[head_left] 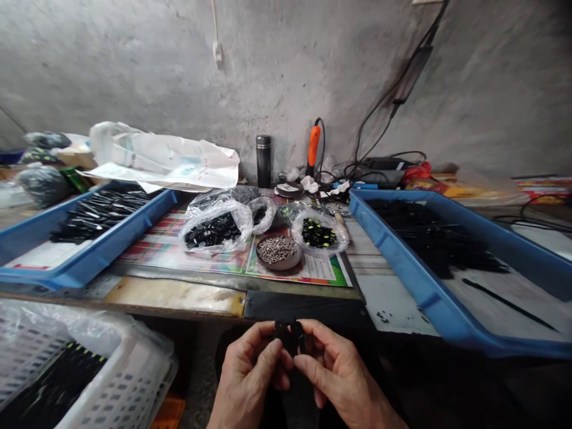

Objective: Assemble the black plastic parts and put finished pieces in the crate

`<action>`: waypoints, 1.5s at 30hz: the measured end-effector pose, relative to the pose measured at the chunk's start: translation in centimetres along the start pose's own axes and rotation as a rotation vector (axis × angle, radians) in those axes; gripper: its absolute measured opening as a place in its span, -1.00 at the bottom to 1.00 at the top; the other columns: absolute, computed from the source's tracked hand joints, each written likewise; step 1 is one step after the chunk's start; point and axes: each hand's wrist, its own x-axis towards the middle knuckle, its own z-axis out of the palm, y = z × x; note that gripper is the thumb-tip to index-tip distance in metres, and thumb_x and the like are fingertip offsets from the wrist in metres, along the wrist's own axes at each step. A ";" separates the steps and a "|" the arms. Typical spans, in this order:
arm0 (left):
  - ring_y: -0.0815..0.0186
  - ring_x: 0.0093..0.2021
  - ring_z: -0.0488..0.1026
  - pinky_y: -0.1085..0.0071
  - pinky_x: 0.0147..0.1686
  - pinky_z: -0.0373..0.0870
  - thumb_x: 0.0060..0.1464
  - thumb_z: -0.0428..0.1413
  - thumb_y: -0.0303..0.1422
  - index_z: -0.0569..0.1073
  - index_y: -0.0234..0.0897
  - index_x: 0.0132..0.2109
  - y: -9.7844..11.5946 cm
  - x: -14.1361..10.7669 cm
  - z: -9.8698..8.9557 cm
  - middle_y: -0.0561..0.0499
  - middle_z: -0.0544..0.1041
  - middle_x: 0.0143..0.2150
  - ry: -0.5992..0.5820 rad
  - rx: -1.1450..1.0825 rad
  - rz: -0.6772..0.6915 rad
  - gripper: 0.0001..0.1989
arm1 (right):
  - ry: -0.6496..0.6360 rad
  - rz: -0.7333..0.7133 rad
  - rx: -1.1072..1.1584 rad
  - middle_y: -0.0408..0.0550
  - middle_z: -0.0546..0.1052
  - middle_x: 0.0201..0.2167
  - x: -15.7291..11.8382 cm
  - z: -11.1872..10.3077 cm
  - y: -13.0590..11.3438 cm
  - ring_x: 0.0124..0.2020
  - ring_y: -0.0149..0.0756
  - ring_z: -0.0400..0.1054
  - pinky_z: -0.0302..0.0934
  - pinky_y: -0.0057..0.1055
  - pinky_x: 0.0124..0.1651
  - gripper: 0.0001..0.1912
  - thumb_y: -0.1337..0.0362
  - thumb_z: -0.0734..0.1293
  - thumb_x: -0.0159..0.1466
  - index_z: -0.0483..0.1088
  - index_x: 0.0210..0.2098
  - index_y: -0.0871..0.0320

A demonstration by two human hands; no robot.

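Just below the table's front edge, my left hand (252, 366) and my right hand (337, 366) are close together. Thumb and fingers of my left hand pinch a small black plastic part (281, 329). Between the thumb and fingers of my right hand is another dark piece (298, 331). I cannot tell whether the two pieces are joined. On the table beyond them stands a round dish (286, 262) of small silver screws. Around it are clear bags: one with black discs (212, 231), one with black and yellow-green parts (319, 233), and a smaller one (263, 213).
Blue trays of long black parts flank the table, the left tray (84, 271) and the right tray (429, 304). A white basket (129, 369) lined with plastic sits low at left. Behind are a black flask (264, 161), an orange-handled tool (314, 145) and hanging cables (384, 98).
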 end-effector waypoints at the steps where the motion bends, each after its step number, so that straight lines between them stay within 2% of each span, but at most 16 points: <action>1: 0.41 -0.56 0.40 0.52 -0.51 0.31 -0.05 0.30 0.02 0.53 -0.36 -0.18 0.0 0.0 0.0 -0.01 0.55 -0.50 0.003 -0.007 0.002 -0.50 | 0.007 0.004 -0.001 -0.15 0.37 -0.40 0.0 0.0 0.0 -0.59 -0.49 0.18 0.13 -0.69 -0.63 -0.60 0.04 0.37 0.35 0.39 0.04 0.17; 7: 0.37 -0.44 0.38 0.50 -0.39 0.32 -0.11 0.35 -0.04 0.51 -0.34 -0.43 0.3 0.0 0.2 0.01 0.53 -0.49 0.049 0.025 0.055 -0.59 | 0.049 0.037 0.038 -0.16 0.33 -0.40 0.1 0.3 0.4 -0.56 -0.47 0.18 0.14 -0.68 -0.64 -0.52 0.02 0.42 0.30 0.37 0.08 0.16; 13: 0.35 -0.40 0.37 0.49 -0.35 0.32 -0.12 0.37 -0.09 0.60 -0.34 -0.41 0.4 0.0 0.7 -0.01 0.57 -0.44 0.038 0.001 0.007 -0.64 | 0.052 0.041 0.074 -0.09 0.40 -0.31 -0.1 0.5 0.9 -0.52 -0.43 0.20 0.13 -0.65 -0.62 -0.47 0.01 0.43 0.30 0.33 0.14 0.13; 16: 0.46 -0.52 0.25 0.53 -0.45 0.27 -0.13 0.38 -0.12 0.61 -0.33 -0.41 0.0 0.3 0.9 0.06 0.51 -0.51 0.046 -0.015 0.004 -0.67 | 0.043 0.024 0.075 -0.10 0.41 -0.33 -0.2 0.5 1.0 -0.51 -0.41 0.22 0.15 -0.64 -0.60 -0.49 0.00 0.43 0.32 0.34 0.14 0.12; 20: 0.54 -0.61 0.13 0.58 -0.59 0.09 -0.12 0.38 -0.14 0.61 -0.36 -0.42 -0.5 0.6 1.0 0.11 0.42 -0.57 0.060 -0.027 -0.012 -0.68 | 0.027 0.007 0.096 -0.13 0.40 -0.40 -0.2 0.5 1.0 -0.51 -0.40 0.22 0.15 -0.64 -0.59 -0.53 -0.01 0.42 0.34 0.37 0.11 0.11; 25: 0.54 -0.64 0.13 0.57 -0.61 0.05 -0.10 0.36 -0.13 0.62 -0.40 -0.38 -0.9 0.4 0.9 0.11 0.37 -0.61 0.032 -0.019 -0.051 -0.65 | 0.037 -0.015 0.116 -0.07 0.45 -0.32 -0.2 0.6 1.1 -0.52 -0.41 0.25 0.15 -0.63 -0.59 -0.53 -0.02 0.43 0.35 0.40 0.11 0.11; 33: 0.53 -0.64 0.12 0.56 -0.63 0.04 -0.12 0.35 -0.09 0.60 -0.38 -0.40 -1.0 0.4 1.3 0.11 0.36 -0.61 0.040 -0.041 -0.034 -0.63 | 0.038 0.003 0.096 -0.04 0.48 -0.32 -0.4 0.5 1.4 -0.49 -0.31 0.32 0.19 -0.57 -0.58 -0.42 -0.11 0.44 0.30 0.40 0.16 0.10; 35: 0.53 -0.64 0.10 0.56 -0.63 0.05 -0.12 0.35 -0.08 0.59 -0.36 -0.42 -1.1 0.5 1.5 0.11 0.37 -0.59 0.051 -0.016 -0.008 -0.63 | 0.041 -0.011 0.059 -0.02 0.47 -0.28 -0.2 0.2 1.1 -0.50 -0.32 0.32 0.20 -0.55 -0.57 -0.44 -0.14 0.42 0.30 0.43 0.10 0.12; 38: 0.46 -0.59 0.19 0.51 -0.53 0.21 -0.07 0.31 -0.10 0.60 -0.35 -0.43 -1.7 0.4 1.5 0.06 0.43 -0.58 0.073 0.055 0.036 -0.66 | 0.066 -0.064 -0.069 -0.05 0.43 -0.31 0.5 -0.5 0.2 -0.58 -0.42 0.24 0.14 -0.54 -0.57 -0.53 -0.14 0.35 0.35 0.50 -0.13 0.18; 41: 0.32 -0.48 0.34 0.45 -0.43 0.29 -0.03 0.26 -0.12 0.59 -0.34 -0.45 -2.9 0.5 1.3 -0.03 0.51 -0.53 0.114 0.140 0.103 -0.67 | 0.054 -0.026 -0.193 -0.14 0.36 -0.44 1.1 -0.8 -0.9 -0.60 -0.46 0.17 0.06 -0.57 -0.57 -0.64 0.00 0.32 0.36 0.45 -0.31 0.20; 45: 0.30 -0.48 0.33 0.44 -0.44 0.26 -0.02 0.25 -0.15 0.59 -0.30 -0.48 -4.1 0.7 0.7 -0.02 0.50 -0.54 0.154 0.265 0.171 -0.71 | 0.026 -0.001 -0.309 -0.16 0.30 -0.53 1.5 -0.7 -1.6 -0.60 -0.43 0.12 0.01 -0.58 -0.61 -0.68 0.06 0.29 0.31 0.38 -0.40 0.19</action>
